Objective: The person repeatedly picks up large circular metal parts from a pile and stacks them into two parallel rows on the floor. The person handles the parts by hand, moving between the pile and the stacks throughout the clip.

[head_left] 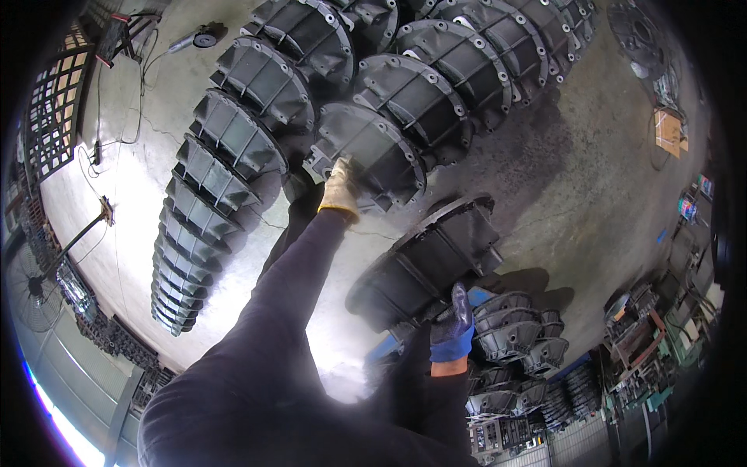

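Gripping the tilted housing (426, 268), the right hand (453, 323) could drop it if the blue glove (451, 348) slips; the left hand (339, 189) touches another housing (369, 148), its closure indeterminable.

2 gloved hands (340, 189) (453, 325) touch 2 dark housings (377, 148) (432, 261).
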Demonstrator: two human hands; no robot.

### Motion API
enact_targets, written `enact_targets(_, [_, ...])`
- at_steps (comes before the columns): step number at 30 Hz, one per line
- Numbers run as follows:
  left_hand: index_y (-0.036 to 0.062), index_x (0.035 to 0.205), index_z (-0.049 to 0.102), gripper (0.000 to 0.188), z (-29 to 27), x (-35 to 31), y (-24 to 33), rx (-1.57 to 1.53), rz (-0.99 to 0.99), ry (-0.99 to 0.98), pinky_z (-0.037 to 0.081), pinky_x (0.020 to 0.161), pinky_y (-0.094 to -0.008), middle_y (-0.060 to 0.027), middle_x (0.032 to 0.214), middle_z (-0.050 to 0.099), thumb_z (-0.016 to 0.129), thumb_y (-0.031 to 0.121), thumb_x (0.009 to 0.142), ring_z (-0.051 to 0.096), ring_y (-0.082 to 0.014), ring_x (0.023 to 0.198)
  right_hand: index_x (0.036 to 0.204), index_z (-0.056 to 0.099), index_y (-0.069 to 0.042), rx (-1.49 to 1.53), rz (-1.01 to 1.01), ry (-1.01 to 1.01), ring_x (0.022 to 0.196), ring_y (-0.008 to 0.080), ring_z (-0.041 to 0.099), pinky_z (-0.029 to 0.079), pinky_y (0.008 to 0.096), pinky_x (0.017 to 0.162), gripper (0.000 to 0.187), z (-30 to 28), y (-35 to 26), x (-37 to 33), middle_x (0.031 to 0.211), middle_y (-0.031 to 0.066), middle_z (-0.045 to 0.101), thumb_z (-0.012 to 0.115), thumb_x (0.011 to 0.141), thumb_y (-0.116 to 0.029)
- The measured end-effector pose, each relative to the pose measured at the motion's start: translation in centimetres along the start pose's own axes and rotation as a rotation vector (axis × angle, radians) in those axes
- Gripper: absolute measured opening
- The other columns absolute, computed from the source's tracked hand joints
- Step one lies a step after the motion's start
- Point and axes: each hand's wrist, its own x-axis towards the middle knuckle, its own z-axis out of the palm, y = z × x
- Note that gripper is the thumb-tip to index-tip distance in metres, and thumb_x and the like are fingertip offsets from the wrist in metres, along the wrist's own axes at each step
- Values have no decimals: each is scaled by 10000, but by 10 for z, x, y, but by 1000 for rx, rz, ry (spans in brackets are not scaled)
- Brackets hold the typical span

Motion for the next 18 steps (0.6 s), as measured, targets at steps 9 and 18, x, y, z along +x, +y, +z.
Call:
enact_targets(9, [131,1156,625,323,-28,17,2,320,33,-42,449,796,-281,9,1024,662,585,351,924,593,-132,883,1284,524,-28,172,82,29,1123,230,543,456,387,959,429,-1,9,5,1249,98,577,606,925,-248])
enact_targets(18, [110,1182,610,571,-111,-124,185,2042,723,-416,480,926,-326,-143,1146,645,710,78,621,604,-261,1109,1338,489,-37,439,-17,61,1162,304,533,437,437,1010,463,13,56,-29,1316,131,545,585,937,-248])
